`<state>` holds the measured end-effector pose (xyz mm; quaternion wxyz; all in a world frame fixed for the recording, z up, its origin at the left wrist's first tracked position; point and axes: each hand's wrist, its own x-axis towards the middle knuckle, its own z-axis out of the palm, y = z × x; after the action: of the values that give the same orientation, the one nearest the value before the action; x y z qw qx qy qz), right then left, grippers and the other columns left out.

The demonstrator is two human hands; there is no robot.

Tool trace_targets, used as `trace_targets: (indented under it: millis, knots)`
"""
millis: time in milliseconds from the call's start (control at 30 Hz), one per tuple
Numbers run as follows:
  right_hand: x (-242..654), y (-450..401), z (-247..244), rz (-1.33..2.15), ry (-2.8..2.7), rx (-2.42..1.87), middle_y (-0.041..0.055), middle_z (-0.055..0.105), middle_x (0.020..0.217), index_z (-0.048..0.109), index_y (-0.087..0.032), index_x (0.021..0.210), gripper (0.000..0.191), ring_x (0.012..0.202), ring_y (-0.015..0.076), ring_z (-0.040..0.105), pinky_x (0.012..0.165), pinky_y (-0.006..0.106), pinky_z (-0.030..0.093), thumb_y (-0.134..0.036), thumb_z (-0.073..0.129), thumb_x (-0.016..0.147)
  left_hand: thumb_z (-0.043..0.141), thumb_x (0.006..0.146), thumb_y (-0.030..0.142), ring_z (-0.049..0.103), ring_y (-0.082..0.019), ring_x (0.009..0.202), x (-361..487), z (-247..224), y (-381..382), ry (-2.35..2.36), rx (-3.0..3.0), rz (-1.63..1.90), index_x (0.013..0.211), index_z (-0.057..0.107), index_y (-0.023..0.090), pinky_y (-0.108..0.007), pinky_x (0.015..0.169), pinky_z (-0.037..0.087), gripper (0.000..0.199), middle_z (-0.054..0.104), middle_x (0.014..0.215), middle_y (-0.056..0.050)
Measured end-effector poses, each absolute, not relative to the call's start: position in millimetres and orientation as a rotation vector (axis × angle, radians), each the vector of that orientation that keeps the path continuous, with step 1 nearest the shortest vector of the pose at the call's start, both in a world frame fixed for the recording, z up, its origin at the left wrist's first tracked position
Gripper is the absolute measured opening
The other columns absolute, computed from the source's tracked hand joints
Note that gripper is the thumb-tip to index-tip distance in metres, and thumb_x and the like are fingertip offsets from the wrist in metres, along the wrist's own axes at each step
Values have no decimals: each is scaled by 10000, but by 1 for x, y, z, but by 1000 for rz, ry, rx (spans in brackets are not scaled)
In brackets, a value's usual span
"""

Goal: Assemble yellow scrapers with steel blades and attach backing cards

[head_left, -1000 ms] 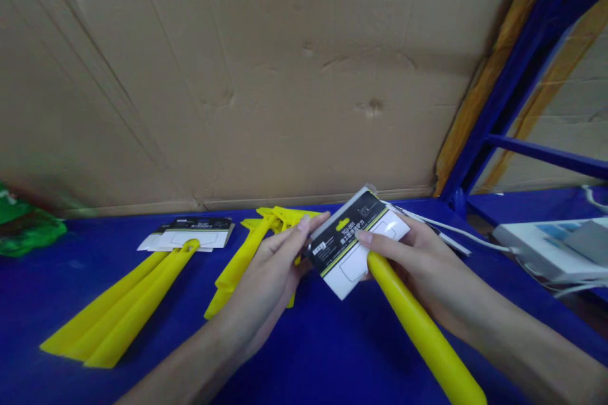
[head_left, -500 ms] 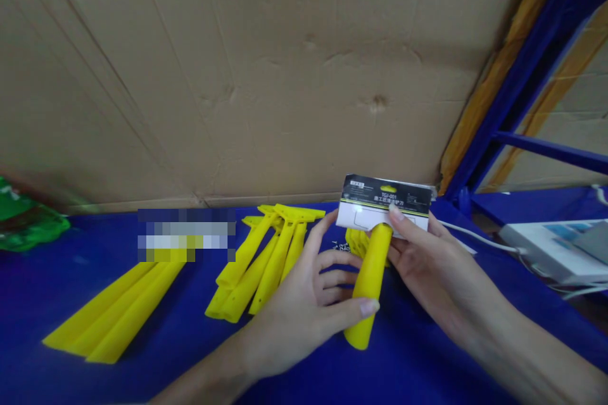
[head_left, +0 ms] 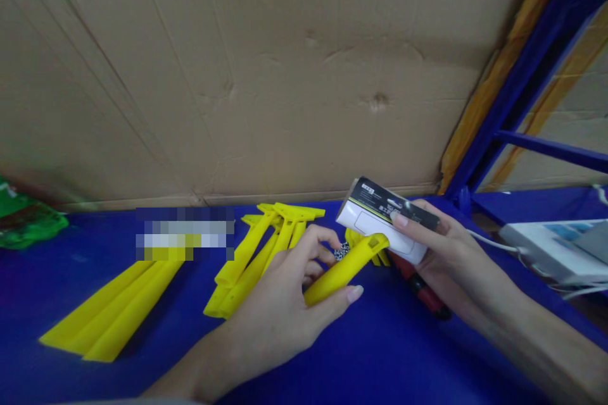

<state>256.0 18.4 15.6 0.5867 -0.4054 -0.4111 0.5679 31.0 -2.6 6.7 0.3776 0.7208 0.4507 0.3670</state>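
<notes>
My left hand (head_left: 285, 291) is curled around a yellow plastic scraper handle (head_left: 339, 272), which slants up to the right. My right hand (head_left: 451, 253) pinches a black-and-white printed packaging card (head_left: 380, 215), thumb on its front. The handle's upper end sits just in front of the card's lower edge; whether they touch, I cannot tell. Behind my left fingers lies a small heap of metal hardware (head_left: 341, 252), partly hidden. Below my right hand a red-and-black tool (head_left: 422, 291) rests on the blue table, half covered.
Several yellow scrapers (head_left: 247, 259) lie piled left of my left hand. Further left are more yellow handles (head_left: 118, 304), their upper ends blurred out. A green bag (head_left: 28, 221) stands at the left edge, a white box (head_left: 546, 253) with cables at the right. Cardboard (head_left: 285, 76) rises behind.
The scraper handle has come away from the card and tilted, moving left with my left hand. The card has turned clockwise in my right hand. The red-and-black tool has come into sight.
</notes>
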Motion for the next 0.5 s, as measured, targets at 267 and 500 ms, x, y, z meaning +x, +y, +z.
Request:
trace_targets:
  millis: [267, 500]
  knots:
    - [248, 22, 13, 1381, -1078, -924, -8, 774, 884, 656, -247, 924, 416, 712, 171, 722, 603, 266, 553, -381, 963, 678, 712, 967, 342, 740, -210, 955, 29, 8, -3, 1179, 2144, 1053, 1207, 653, 321, -290, 862, 553, 248, 780, 1092, -15]
    - [273, 49, 31, 1550, -1458, -826, -2, 833, 819, 717, -219, 931, 315, 702, 162, 775, 635, 254, 574, -280, 944, 721, 726, 961, 355, 742, -209, 1071, 14, 25, -4, 1138, 2284, 1046, 1364, 676, 342, -239, 910, 539, 406, 742, 1374, -15]
